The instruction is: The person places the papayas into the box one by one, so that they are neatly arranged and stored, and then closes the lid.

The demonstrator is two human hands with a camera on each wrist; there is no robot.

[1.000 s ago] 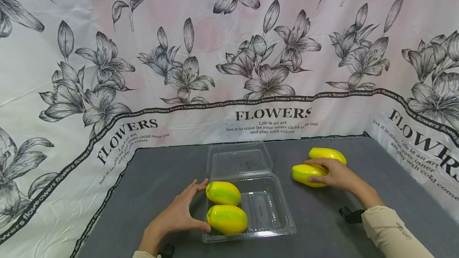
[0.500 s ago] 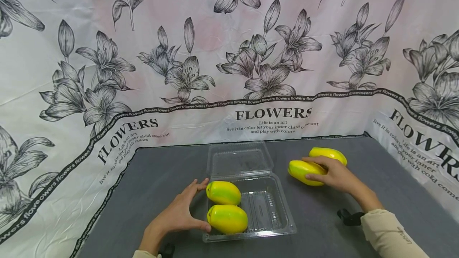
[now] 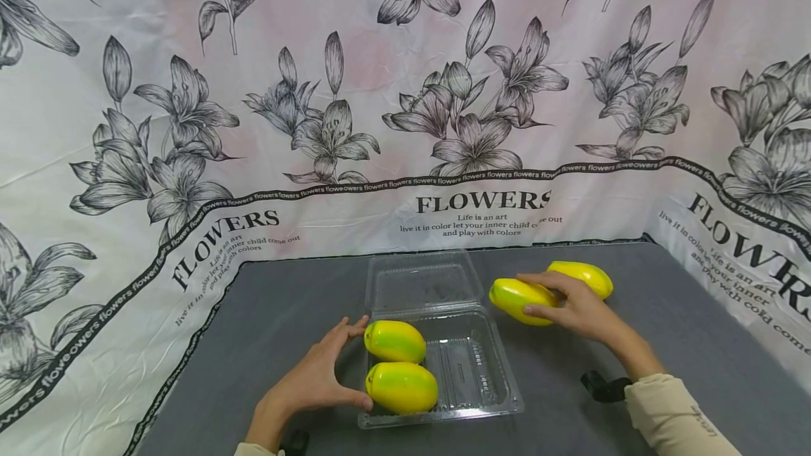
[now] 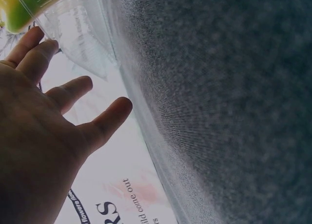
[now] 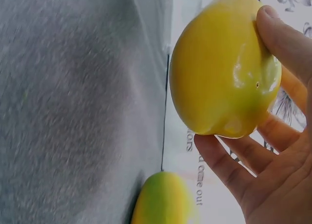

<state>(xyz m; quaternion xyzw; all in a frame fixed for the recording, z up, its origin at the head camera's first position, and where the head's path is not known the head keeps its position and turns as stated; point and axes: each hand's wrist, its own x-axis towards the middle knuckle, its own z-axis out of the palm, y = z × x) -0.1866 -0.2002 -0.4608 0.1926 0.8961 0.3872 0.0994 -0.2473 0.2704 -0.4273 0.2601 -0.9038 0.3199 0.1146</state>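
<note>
My right hand (image 3: pixel 579 308) grips a glossy yellow-green papaya (image 3: pixel 516 299) between thumb and fingers, to the right of the box. In the right wrist view the held papaya (image 5: pixel 219 68) fills the space between thumb and fingertips. Another papaya (image 3: pixel 584 277) lies on the table behind that hand, partly covered by it. Two more, a rear papaya (image 3: pixel 395 341) and a front papaya (image 3: pixel 403 387), lie side by side in the left half of a clear plastic box (image 3: pixel 503 371). My left hand (image 3: pixel 317 376), fingers spread, rests at the box's left edge.
The clear box lid (image 3: pixel 423 283) is folded back behind the box, flat on the grey table (image 3: pixel 285 315). A white cloth (image 3: pixel 329 224) printed with flowers hangs behind and along both sides. In the left wrist view, part of a papaya (image 4: pixel 24 9) shows through the plastic.
My right hand has carried its papaya leftward, away from the one behind it and closer to the box. The left hand and the box have stayed in place.
</note>
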